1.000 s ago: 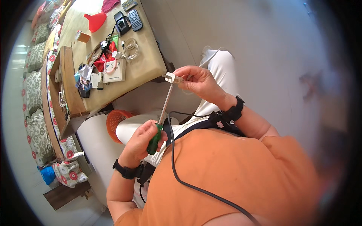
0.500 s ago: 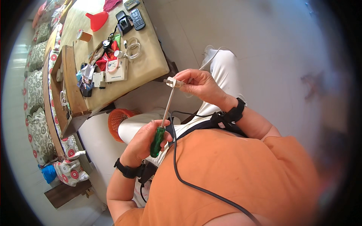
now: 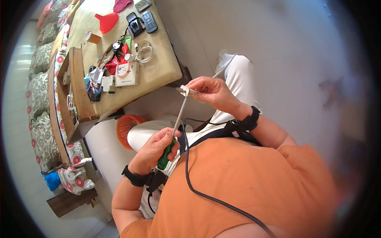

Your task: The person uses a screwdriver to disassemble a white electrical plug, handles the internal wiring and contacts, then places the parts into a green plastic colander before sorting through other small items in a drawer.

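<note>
In my left hand (image 3: 154,147) is a screwdriver with a green handle (image 3: 164,158), my fingers wrapped round it. Its long metal shaft slants up and away, and the tip meets a white electrical plug (image 3: 185,91). My right hand (image 3: 214,94) pinches this plug between thumb and fingers, with the metal pins toward the left. A pale cable (image 3: 224,66) runs from behind my right hand up over the white-trousered knee. The exact spot where the tip touches the plug is too small to make out.
At the left stands a table (image 3: 158,71) bearing a red funnel (image 3: 106,22), a remote control (image 3: 149,21), a coiled white cable (image 3: 145,52) and a white box (image 3: 127,75). An open wooden drawer (image 3: 81,85) juts nearby. An orange basket (image 3: 125,131) is beside my leg. A black cable (image 3: 206,194) crosses my shirt.
The plug has turned slightly in my right hand, and the screwdriver handle has tilted a little in my left. The whole view has shifted slightly.
</note>
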### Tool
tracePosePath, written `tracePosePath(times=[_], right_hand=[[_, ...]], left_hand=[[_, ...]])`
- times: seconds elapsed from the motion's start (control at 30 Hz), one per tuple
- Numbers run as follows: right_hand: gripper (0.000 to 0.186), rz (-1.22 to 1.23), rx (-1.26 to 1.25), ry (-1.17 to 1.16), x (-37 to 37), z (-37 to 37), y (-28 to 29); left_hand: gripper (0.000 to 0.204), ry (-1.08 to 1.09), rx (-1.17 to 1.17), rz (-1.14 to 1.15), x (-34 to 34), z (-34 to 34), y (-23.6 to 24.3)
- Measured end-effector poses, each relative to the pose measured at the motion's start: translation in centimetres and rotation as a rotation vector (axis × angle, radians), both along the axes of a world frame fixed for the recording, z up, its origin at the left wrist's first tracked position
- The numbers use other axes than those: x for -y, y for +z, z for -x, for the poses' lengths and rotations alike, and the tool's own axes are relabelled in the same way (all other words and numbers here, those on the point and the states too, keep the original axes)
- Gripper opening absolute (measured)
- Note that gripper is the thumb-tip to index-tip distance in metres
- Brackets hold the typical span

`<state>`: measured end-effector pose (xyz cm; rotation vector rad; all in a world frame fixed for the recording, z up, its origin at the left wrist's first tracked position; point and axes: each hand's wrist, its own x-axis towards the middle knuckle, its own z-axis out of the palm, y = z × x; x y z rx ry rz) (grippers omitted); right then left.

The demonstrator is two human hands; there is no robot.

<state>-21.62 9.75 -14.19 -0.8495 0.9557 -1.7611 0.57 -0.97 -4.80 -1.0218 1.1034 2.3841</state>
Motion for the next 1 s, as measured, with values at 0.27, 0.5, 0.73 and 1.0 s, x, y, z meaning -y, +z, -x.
tracePosePath(times=[0.27, 0.5, 0.73, 1.0], right_hand=[[0.017, -0.089, 0.013, -0.034, -0.4, -0.3, 0.5], [0.019, -0.081, 0.014, -0.022, 0.0, -0.4, 0.2], [0.02, -0.168, 0.012, -0.043, 0.1, -0.5, -0.3], [0.023, -0.166, 0.117, -0.03, -0.1, -0.6, 0.2]], left_hand=[[0.041, -0.081, -0.089, 0.051, 0.0, 0.5, 0.9], [0.042, -0.246, -0.027, 0.245, -0.3, 0.6, 2.0], [0.032, -0.079, 0.044, 0.296, 0.5, 0.0, 2.0], [0.02, -0.015, 0.008, 0.14, 0.9, -0.5, 1.0]])
